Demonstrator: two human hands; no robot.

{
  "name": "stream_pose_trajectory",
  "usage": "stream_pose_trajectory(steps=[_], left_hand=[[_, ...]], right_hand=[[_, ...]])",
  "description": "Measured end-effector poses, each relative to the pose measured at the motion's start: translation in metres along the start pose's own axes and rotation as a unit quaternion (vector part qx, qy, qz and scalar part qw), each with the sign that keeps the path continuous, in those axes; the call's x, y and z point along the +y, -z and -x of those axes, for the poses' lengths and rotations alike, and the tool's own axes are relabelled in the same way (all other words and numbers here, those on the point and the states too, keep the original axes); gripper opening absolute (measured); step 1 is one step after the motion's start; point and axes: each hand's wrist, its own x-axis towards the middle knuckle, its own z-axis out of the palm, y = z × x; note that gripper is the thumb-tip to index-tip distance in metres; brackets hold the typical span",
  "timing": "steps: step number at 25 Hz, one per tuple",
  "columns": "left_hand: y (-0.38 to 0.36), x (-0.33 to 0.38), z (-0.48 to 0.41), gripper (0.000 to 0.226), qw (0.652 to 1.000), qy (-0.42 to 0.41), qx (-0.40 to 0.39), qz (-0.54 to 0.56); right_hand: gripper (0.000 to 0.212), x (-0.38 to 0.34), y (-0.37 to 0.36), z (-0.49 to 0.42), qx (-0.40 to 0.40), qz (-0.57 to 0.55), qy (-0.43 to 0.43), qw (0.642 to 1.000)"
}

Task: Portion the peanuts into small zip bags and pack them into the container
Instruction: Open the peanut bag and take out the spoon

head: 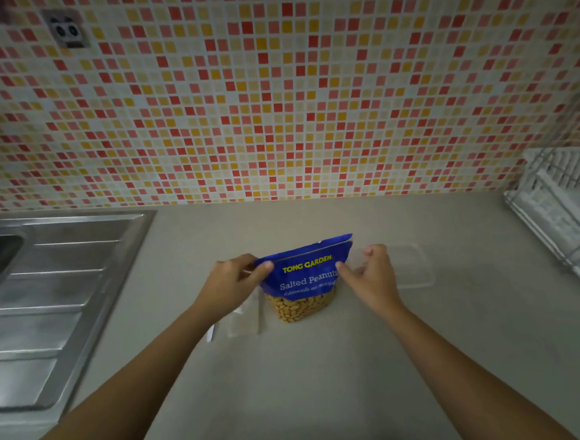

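Observation:
A blue bag of salted peanuts [306, 273] stands upright on the beige counter, with nuts showing through its clear lower window. My left hand [233, 284] pinches the bag's top left corner. My right hand [371, 276] touches the bag's right edge with thumb and fingers spread. Small clear zip bags [244, 317] lie flat on the counter to the left of the peanut bag, partly under my left wrist. A clear plastic container [412, 266] sits on the counter behind my right hand.
A steel sink with a ribbed drainboard [47, 305] fills the left side. A white dish rack [566, 214] stands at the right edge. A mosaic tiled wall [272, 83] rises behind the counter [310, 390].

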Motion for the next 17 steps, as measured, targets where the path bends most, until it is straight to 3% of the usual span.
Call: stream_pose_trajectory(steps=[3,5,8,13,17], left_hand=[[0.015,0.024,-0.025,0.040,0.992,0.050,-0.046,0.110],[0.017,0.033,-0.043,0.038,0.967,0.099,-0.157,0.175],[0.012,0.035,-0.062,0.036,0.922,0.150,-0.288,0.211],[0.010,0.027,-0.077,0.035,0.880,0.193,-0.344,0.265],[0.004,0.034,-0.082,0.033,0.875,0.196,-0.360,0.258]], right_hand=[[0.035,-0.026,0.003,0.002,-0.071,-0.014,-0.020,0.997],[0.044,-0.044,0.001,-0.001,-0.147,-0.075,-0.090,0.982],[0.043,-0.055,-0.002,-0.010,-0.191,-0.126,-0.165,0.959],[0.031,-0.059,0.001,-0.017,-0.230,-0.190,-0.215,0.930],[0.018,-0.062,0.003,-0.019,-0.239,-0.218,-0.207,0.923]])
